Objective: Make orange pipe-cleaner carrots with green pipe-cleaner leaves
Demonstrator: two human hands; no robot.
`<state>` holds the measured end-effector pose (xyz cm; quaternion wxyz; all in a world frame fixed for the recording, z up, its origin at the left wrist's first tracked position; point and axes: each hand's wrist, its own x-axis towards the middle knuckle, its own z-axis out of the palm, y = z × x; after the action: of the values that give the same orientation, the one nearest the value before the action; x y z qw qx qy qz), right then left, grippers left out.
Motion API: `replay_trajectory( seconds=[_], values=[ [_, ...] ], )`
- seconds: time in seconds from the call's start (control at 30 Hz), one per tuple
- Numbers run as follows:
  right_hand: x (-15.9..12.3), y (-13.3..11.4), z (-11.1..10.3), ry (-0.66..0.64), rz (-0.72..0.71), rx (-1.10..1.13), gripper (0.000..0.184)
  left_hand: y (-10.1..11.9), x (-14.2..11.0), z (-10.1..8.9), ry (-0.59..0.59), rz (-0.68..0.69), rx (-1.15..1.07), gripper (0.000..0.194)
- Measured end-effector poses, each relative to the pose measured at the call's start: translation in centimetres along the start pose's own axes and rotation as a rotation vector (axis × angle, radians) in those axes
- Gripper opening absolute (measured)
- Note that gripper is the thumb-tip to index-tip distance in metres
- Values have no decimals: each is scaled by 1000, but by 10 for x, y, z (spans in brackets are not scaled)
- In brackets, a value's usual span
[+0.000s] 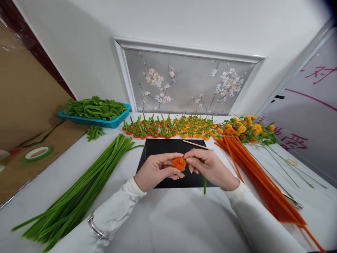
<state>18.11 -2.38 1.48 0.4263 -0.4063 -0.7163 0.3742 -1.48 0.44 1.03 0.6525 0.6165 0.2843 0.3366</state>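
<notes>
Round orange flower (179,164) faces upward towards camera; left grip (154,169) clamps it; right grip (210,166) unclear.

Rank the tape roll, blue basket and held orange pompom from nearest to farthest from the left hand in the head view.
1. Orange pompom: in the left hand.
2. Blue basket: back left.
3. Tape roll: far left.

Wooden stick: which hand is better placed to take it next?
Probably the right hand: the wooden stick lies just beyond it, while the left hand, holding the orange flower, is farther away.
</notes>
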Motion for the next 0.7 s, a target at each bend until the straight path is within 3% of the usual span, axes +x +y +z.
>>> replay_trajectory(
  seconds=[0.1,0.23,0.33,0.47,0.57,0.7],
  values=[
    [0,-1,-3,16,-90,-113,18,2,1,-1,-52,31,-13,51],
    [2,-3,-2,66,-232,-294,19,4,2,-3,-20,-8,3,39],
    [2,-3,-1,48,-269,-353,19,2,3,-5,-10,-79,23,27],
    [3,-4,-1,108,-309,-373,16,1,2,-6,-61,-146,-37,25],
    [3,-6,-2,140,-338,-382,14,1,2,-6,-46,-135,-47,19],
    [3,-4,0,91,-375,-436,18,0,4,-5,-41,-65,18,16]
  ],
)
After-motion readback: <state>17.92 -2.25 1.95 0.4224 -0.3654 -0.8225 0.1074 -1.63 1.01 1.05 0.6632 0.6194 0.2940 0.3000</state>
